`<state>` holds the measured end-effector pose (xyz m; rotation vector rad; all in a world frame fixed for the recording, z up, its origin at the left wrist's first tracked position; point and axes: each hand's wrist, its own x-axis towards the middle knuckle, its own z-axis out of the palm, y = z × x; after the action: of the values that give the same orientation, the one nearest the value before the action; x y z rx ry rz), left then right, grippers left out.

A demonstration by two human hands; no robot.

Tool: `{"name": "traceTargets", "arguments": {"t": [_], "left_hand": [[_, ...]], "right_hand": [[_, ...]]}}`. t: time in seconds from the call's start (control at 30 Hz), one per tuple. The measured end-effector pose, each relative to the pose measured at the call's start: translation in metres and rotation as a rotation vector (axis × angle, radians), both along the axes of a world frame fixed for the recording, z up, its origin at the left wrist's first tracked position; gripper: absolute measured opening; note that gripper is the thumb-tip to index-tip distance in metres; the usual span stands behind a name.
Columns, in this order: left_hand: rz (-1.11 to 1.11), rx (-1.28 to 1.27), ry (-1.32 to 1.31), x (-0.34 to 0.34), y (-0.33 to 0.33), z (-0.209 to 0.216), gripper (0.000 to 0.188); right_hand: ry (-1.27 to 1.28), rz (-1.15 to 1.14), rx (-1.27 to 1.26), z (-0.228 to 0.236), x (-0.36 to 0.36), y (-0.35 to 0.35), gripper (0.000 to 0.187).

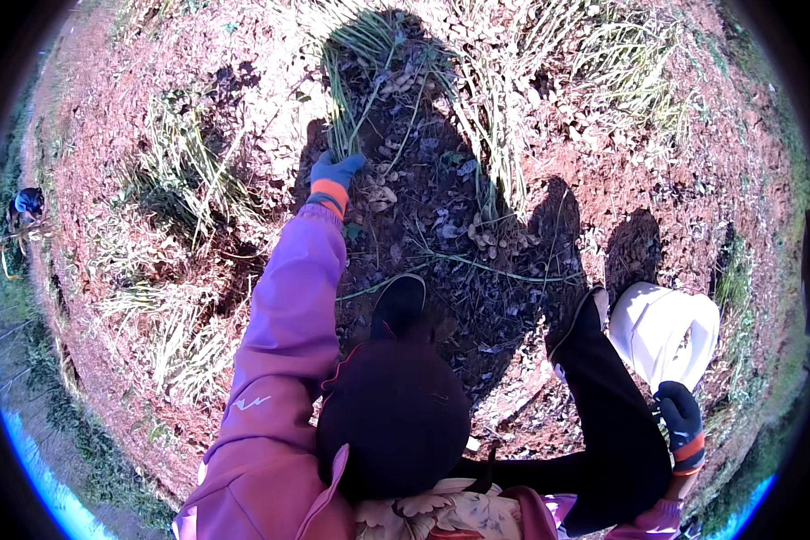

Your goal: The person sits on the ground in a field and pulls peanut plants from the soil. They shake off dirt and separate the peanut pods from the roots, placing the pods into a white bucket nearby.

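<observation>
My left hand (pixel 336 177), in a blue glove with an orange cuff, is closed round the stalks of a bunch of pulled-up green plants (pixel 342 99). Their stems spread away toward the far side, partly in my shadow. Pale pods that look like peanuts (pixel 499 238) lie among the roots and stalks nearby. At the right, low beside my knee, my right hand (pixel 681 423) wears a dark glove with an orange cuff. Its fingers are closed on the near end of a white bag (pixel 643 328), which looks like cloth or plastic; its fingertips are partly hidden.
More plant heaps lie on the reddish soil: one at the left (pixel 189 171), drier stalks (pixel 184 351) below it, others at the far right (pixel 634 67). My shoes (pixel 400 301) stand on leaf litter. Another person (pixel 27 205) is far off at the left edge. A dark rounded thing (pixel 394 418) covers my lap.
</observation>
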<state>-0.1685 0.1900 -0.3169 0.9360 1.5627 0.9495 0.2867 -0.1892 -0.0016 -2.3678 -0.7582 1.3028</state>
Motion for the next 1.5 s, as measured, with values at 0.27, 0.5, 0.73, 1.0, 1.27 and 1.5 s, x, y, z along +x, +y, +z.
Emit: {"name": "traceTargets", "arguments": {"t": [0.27, 0.5, 0.73, 1.0, 1.27, 1.5], "left_hand": [[0.025, -0.074, -0.295, -0.023, -0.109, 0.050, 0.035], [-0.059, 0.104, -0.328, -0.051, -0.150, 0.088, 0.028], [-0.244, 0.480, -0.340, -0.070, -0.127, 0.136, 0.024], [-0.113, 0.247, 0.271, -0.111, -0.136, 0.073, 0.029], [-0.144, 0.256, 0.305, -0.114, -0.153, 0.073, 0.030], [-0.010, 0.096, 0.169, -0.104, -0.158, 0.079, 0.026]], "right_hand": [[-0.034, 0.166, 0.150, 0.000, 0.000, -0.017, 0.020], [-0.254, 0.538, 0.262, 0.007, -0.004, -0.027, 0.023], [-0.148, 0.482, 0.222, 0.024, -0.042, -0.006, 0.020], [-0.038, 1.173, 0.635, -0.069, -0.102, 0.121, 0.016], [-0.038, 0.902, 0.723, -0.271, -0.219, 0.288, 0.016], [-0.391, 0.867, 0.650, -0.342, -0.280, 0.365, 0.016]]}}
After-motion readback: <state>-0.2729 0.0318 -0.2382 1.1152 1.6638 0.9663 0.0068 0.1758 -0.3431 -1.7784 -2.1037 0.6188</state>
